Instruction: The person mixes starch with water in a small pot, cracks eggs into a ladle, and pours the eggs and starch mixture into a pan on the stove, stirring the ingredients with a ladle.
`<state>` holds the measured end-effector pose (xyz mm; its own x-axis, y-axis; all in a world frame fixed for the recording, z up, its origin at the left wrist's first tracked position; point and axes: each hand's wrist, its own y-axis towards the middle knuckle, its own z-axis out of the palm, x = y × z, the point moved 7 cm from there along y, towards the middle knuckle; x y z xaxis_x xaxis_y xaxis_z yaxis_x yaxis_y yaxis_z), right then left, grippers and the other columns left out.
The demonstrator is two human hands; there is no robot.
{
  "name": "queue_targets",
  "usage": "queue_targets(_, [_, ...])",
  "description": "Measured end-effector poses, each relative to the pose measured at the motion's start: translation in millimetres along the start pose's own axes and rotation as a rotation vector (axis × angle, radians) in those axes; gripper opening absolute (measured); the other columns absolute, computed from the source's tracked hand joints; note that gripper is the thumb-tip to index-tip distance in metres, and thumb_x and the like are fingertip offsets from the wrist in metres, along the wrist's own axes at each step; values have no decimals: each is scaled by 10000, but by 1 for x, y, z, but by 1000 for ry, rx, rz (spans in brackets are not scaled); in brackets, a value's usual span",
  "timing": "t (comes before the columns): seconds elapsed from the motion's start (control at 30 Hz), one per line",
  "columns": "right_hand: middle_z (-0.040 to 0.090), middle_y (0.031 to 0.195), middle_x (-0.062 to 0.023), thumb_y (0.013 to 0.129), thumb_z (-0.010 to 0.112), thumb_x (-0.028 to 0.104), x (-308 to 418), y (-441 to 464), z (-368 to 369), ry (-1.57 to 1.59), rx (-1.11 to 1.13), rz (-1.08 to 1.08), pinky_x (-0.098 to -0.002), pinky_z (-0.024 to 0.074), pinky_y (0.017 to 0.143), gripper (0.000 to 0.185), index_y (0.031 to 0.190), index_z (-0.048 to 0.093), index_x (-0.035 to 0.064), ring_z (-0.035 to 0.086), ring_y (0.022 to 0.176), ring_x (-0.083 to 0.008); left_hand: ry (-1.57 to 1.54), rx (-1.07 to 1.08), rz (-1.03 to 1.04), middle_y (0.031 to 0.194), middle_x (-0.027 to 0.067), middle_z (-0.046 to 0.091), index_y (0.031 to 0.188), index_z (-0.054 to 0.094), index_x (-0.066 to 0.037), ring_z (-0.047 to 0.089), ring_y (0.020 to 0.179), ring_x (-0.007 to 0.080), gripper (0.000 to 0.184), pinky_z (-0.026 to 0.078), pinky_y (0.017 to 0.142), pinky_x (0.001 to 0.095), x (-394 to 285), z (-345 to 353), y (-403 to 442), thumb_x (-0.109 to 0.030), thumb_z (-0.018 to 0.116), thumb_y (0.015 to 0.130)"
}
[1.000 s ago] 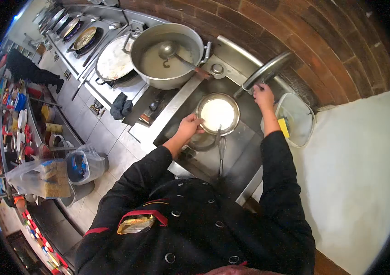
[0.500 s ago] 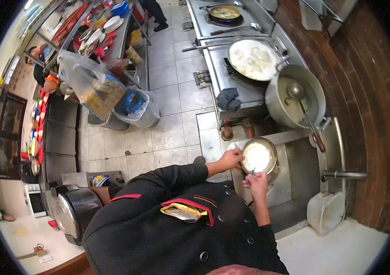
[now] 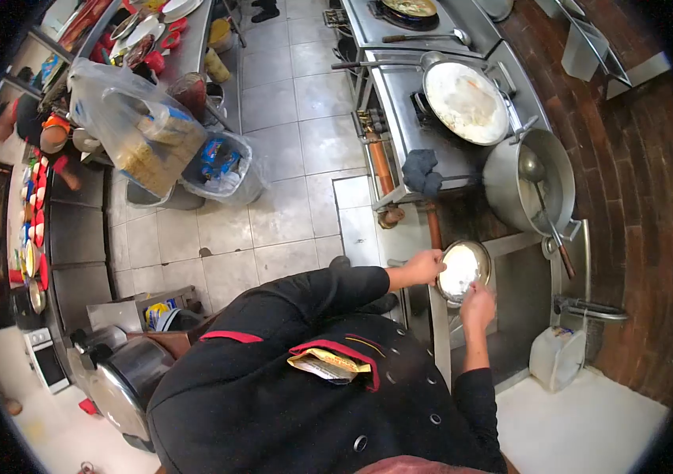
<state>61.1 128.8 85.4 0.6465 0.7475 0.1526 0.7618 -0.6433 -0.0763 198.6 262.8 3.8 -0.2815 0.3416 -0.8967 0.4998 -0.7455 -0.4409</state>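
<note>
A round metal bowl with a bright white mixture in it is in front of me, over the edge of the sink. My left hand grips the bowl's left rim, fingers closed on it. At the near right side of the bowl, my right hand is closed, slightly blurred, with its fingertips over the white mixture. Whatever it pinches is hidden by the fingers. Glare hides the texture of the mixture.
Beyond the bowl, a stove carries a pan of pale liquid and a dark cloth. To its right stands a large pot with a ladle. A tap and plastic container are at right; a lined bin is at left.
The camera view has shifted, so the scene sits differently. My right hand has moved from the bowl's near edge round to its near right side. My left hand still holds the rim.
</note>
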Motion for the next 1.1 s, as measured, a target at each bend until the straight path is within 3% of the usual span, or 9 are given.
queue_targets(0.13, [689, 977, -148, 883, 606, 117, 36, -31, -4, 49, -78, -65, -456, 517, 783, 137, 973, 704, 82, 656, 922, -369, -141, -33, -96, 717, 119, 646, 850, 562, -16, 689, 580, 214, 231, 532, 531, 359, 20, 10, 10, -227, 618, 924])
queue_targets(0.27, [672, 966, -134, 899, 607, 126, 28, -34, -36, 53, -40, -47, -466, 511, 765, 136, 1003, 681, 79, 649, 886, -373, -312, 92, -140, 769, 125, 656, 935, 587, 20, 712, 633, 211, 240, 597, 520, 317, 38, 10, 16, -216, 621, 958])
queue_targets(0.37, [653, 1012, -152, 887, 536, 60, 20, -16, -47, 20, -86, -24, -473, 513, 791, 225, 1051, 689, 72, 640, 945, -369, -271, 147, -119, 793, 118, 640, 921, 573, 6, 709, 620, 205, 225, 576, 490, 300, 31, 1, 11, -208, 635, 957])
queue_targets(0.5, [647, 1029, -124, 862, 567, 71, 5, 6, -21, 51, -123, -50, -452, 496, 845, 249, 1075, 695, 90, 621, 995, -350, -182, 239, -122, 789, 59, 598, 867, 509, -67, 673, 608, 162, 242, 575, 505, 276, 26, -2, 14, -243, 637, 973])
queue_targets(0.77, [643, 997, -77, 809, 569, 27, 22, -12, 3, 62, -21, -199, -424, 469, 852, 299, 1039, 737, 119, 610, 997, -286, -215, 225, -113, 798, 107, 650, 879, 554, -2, 695, 633, 184, 249, 589, 533, 292, 24, 0, 23, -218, 641, 968])
queue_targets(0.9, [639, 1003, -59, 806, 578, 40, 25, -17, -32, -53, -20, -233, -409, 447, 849, 291, 1034, 738, 126, 597, 1004, -263, -211, 223, -121, 807, 105, 648, 895, 556, -6, 694, 635, 188, 240, 592, 543, 294, 20, -2, 17, -219, 637, 973])
queue_targets(1.1, [615, 973, -60, 838, 588, 101, 21, 13, -51, -100, -202, -285, -399, 431, 819, 252, 1032, 743, 145, 580, 986, -253, -220, 259, -115, 801, 106, 644, 919, 549, 4, 694, 636, 194, 250, 590, 540, 291, 20, 0, 18, -224, 636, 974])
